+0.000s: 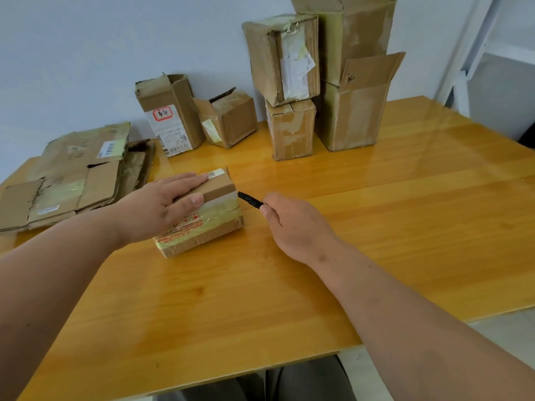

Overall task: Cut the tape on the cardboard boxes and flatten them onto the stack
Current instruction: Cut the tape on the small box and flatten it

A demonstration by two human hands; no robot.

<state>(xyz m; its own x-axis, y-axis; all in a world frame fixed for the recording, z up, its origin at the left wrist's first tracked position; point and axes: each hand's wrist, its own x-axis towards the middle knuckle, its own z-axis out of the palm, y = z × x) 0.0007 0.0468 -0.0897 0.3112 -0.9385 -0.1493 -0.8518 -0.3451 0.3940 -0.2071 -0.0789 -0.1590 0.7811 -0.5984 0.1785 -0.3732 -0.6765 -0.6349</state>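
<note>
Head view:

- The small taped box lies on the yellow table; everything below is placed relative to this box.
- The left hand lies flat on the box's top, fingers straight and pressing, thumb hooked over the near upper edge. It pins the box and does not grasp it.
- The right hand, just right of the box, has its fingers curled round a black cutter. The tip touches, or nearly touches, the box's upper right corner, where the pale tape band ends.
- To do this cut well, I judge: hold the tip shallow in the seam under the tape and draw it along the band. The left thumb sits on that same band, so it should lift clear or the stroke should stop short of it.
- Firm downward pressure from the left palm should stop the box sliding on the glossy tabletop.
- The flattened stack waits left of the box, well apart; the uncut boxes stand behind it against the wall.
</note>
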